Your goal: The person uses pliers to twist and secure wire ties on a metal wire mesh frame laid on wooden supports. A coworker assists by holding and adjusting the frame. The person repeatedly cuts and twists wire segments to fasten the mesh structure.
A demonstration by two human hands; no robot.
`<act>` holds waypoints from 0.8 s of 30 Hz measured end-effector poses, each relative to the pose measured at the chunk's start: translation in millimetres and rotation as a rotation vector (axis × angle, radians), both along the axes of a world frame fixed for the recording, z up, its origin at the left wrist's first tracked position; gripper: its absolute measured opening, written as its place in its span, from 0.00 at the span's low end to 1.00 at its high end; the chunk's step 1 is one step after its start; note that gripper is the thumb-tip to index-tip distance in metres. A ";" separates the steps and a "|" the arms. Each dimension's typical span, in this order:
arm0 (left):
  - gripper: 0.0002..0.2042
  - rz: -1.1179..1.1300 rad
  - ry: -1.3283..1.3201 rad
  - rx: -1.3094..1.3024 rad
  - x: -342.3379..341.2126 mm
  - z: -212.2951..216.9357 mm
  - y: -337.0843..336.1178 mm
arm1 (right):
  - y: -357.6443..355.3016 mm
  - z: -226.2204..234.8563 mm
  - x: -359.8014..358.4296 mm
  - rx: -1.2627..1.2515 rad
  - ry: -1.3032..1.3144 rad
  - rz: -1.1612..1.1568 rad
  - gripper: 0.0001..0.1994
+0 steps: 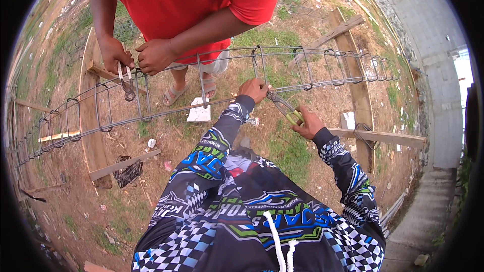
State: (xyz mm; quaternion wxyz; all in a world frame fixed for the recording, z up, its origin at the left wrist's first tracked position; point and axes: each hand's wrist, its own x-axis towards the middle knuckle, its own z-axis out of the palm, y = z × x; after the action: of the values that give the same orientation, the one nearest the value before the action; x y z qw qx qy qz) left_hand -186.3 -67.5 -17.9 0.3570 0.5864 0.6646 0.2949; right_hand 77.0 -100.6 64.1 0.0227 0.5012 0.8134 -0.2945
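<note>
A long rebar cage (322, 83) of steel bars and rectangular stirrups lies across wooden supports at waist height. My left hand (253, 89) grips a lower bar of the cage at a stirrup. My right hand (307, 123) is closed on the green handles of pincers (285, 107), whose jaws meet the bar beside my left hand. Across the cage a person in a red shirt works with both hands (136, 58) and holds another pair of pincers (126, 83) at a stirrup.
Wooden planks (383, 137) and beams (91, 116) carry the cage over dirt and patchy grass. A coil of tie wire (128, 172) lies on the ground at left, a white block (199, 113) near the other person's sandalled feet. A concrete wall (428, 35) runs along the right.
</note>
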 end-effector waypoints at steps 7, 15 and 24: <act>0.20 -0.006 -0.036 -0.019 2.1 5.6 -1.2 | 1.6 -31.3 5.0 -0.455 0.200 -0.325 0.29; 0.20 -0.003 -0.013 -0.034 -1.5 7.1 -2.0 | -13.3 12.0 -11.2 0.544 -0.113 0.121 0.28; 0.20 0.009 -0.027 -0.018 2.3 -3.2 2.9 | 5.7 -15.6 3.2 -0.316 0.120 -0.230 0.21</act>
State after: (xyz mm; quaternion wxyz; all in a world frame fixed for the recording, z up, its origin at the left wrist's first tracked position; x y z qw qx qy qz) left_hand -183.9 -64.6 -21.1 0.3699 0.5761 0.6650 0.2986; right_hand 80.2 -94.9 48.5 0.0187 0.5625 0.6942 -0.4487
